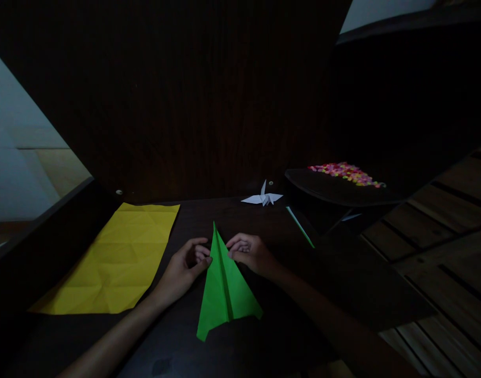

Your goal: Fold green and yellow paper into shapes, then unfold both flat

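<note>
A green folded paper airplane [234, 294] points its nose away from me over the dark tabletop, its wings spread and a crease running down the middle. My left hand [189, 262] pinches the plane's left edge, thumb on top and fingers curled. On the opposite side, my right hand [250, 253] grips the right edge near the nose, its fingers bent inward. The undersides of the fingers at the paper are partly hidden. Both wing ends have small folded tips nearest me.
Creased yellow paper [118, 257] lies flat to the left. A white origami crane [266, 199] stands by the back panel [209, 105]. A thin white-and-green strip [301, 228] lies to the right, below a dark curved shelf [323, 191] bearing many small pink and yellow pieces [348, 172].
</note>
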`<state>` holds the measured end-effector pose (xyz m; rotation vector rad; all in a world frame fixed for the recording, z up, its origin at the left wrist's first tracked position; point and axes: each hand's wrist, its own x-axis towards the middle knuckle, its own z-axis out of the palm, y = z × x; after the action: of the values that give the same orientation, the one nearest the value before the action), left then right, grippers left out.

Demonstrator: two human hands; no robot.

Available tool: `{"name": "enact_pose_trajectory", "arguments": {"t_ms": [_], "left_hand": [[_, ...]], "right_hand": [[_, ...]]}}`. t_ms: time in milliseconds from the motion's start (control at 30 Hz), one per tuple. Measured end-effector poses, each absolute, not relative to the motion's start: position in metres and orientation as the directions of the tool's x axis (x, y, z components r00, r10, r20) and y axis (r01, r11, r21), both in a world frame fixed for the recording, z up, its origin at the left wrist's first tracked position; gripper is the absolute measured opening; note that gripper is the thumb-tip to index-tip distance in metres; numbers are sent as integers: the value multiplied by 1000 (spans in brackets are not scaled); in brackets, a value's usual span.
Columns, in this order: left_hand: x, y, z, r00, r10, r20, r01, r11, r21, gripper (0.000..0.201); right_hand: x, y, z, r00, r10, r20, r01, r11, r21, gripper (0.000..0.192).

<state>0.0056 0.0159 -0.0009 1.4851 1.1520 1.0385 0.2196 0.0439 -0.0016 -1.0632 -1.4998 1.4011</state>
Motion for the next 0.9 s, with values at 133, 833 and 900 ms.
{"name": "enact_pose_trajectory", "arguments": {"t_ms": [133,833,900], "left_hand": [[8,15,4,240,970,-43,-33,52,998,45],[1,14,24,184,979,-85,-255,131,958,20],[0,15,25,102,991,-84,-261,109,959,27]], "right_hand": [[216,40,4,-370,929,-22,4,-22,-1000,17],[242,44,31,-331,917,223,189,297,-936,17],[249,47,36,-258,901,350,164,397,-903,15]]}}
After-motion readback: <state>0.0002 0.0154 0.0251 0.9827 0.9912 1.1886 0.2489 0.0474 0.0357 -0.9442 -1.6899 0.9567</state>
